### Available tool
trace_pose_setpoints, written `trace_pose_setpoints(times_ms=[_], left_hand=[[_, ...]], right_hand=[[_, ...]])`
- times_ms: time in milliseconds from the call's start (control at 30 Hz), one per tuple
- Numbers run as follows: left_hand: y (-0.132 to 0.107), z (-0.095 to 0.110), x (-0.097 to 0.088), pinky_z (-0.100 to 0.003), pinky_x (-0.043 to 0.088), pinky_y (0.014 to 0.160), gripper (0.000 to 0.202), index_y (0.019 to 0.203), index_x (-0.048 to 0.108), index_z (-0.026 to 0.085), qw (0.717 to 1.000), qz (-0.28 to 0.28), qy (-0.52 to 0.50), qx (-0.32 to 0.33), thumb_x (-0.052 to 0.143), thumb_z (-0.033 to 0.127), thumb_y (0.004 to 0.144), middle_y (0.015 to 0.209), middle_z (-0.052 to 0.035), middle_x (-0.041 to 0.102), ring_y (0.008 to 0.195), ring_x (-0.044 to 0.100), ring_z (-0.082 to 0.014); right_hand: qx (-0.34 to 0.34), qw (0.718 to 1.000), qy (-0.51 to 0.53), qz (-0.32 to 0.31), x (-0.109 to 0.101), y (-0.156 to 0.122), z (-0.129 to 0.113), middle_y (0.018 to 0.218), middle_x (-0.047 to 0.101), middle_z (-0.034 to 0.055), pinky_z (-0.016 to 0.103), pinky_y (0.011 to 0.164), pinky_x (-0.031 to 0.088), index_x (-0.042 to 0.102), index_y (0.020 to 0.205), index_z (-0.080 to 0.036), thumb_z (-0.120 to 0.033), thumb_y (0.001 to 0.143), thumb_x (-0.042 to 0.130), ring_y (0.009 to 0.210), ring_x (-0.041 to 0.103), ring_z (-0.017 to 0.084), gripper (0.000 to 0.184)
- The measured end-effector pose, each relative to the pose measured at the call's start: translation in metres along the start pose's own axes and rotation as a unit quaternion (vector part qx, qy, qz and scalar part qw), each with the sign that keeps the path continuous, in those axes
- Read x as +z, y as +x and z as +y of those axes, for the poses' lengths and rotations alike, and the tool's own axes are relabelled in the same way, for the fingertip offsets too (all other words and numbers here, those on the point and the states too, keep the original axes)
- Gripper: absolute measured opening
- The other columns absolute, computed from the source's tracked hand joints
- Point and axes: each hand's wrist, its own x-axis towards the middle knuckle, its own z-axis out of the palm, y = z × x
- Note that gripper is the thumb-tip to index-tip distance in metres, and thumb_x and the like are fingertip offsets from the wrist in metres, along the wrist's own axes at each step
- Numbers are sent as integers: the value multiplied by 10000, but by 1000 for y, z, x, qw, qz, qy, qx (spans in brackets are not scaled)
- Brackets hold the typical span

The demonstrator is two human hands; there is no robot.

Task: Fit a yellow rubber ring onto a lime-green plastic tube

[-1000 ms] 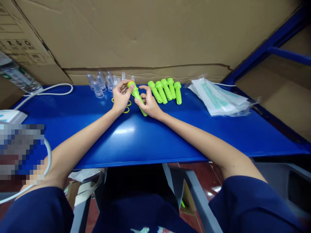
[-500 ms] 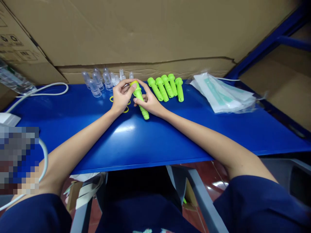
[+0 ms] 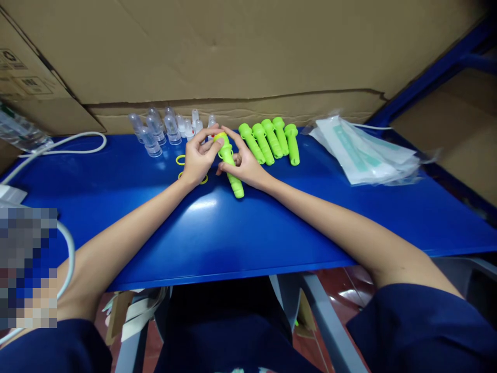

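Blue tabletop [image 3: 248, 238], left of five lined-up green flashlight-shaped tubes [image 3: 271, 139] a sixth tube [image 3: 235, 184] looks mid-job imo, left fingers [image 3: 215, 148] pinching its yellow-rimmed head, right fingers [image 3: 230, 168] around its body, loose yellow rings [image 3: 180, 156] farther left unused.

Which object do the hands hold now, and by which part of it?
A green tube: the left hand holds its wide, yellow-rimmed end, the right hand its middle.
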Motion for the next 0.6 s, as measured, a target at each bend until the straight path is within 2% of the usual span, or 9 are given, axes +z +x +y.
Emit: trace_pose_setpoints(times_ms=[67,167,333,500,600], left_hand=[[0,0,0,-391,563,1039,455,1070,716,217,1000,0,-1,-4,717,612,844,1275,-105,706,1293,628,-281],[0,0,1,-399,572,1027,403,1077,727,217,1000,7,-9,-9,730,554,856,1272,-100,711,1278,640,-282],[-2,3,4,-407,579,1022,368,1102,740,204,999,19,-27,-28,737,488,869,1212,-88,744,1126,722,-248],[-3,9,5,-370,590,986,385,1077,754,189,999,23,-26,-36,755,501,852,1130,-87,774,1046,745,-222],[-3,10,5,-351,596,964,402,1054,759,183,999,36,-19,-35,747,530,851,1097,-88,782,1008,753,-213]], right_hand=[[-1,1000,6,-3,-1,1,1,1004,727,56,245,610,568,88,1592,-185,-389,879,681,747,731,160,949],[-3,1000,0,-3,-2,1,4,870,706,4,265,634,587,111,1574,-196,-415,890,670,746,733,167,910],[-6,1000,-20,4,-1,0,7,802,692,-21,263,627,588,124,1560,-221,-480,924,635,722,722,158,857],[-1,1000,-10,17,0,0,7,752,685,-26,267,607,591,155,1541,-187,-478,882,675,688,719,168,888],[-1,1000,-21,21,1,-1,8,774,688,-28,269,603,593,166,1544,-214,-448,894,662,676,716,161,850]])
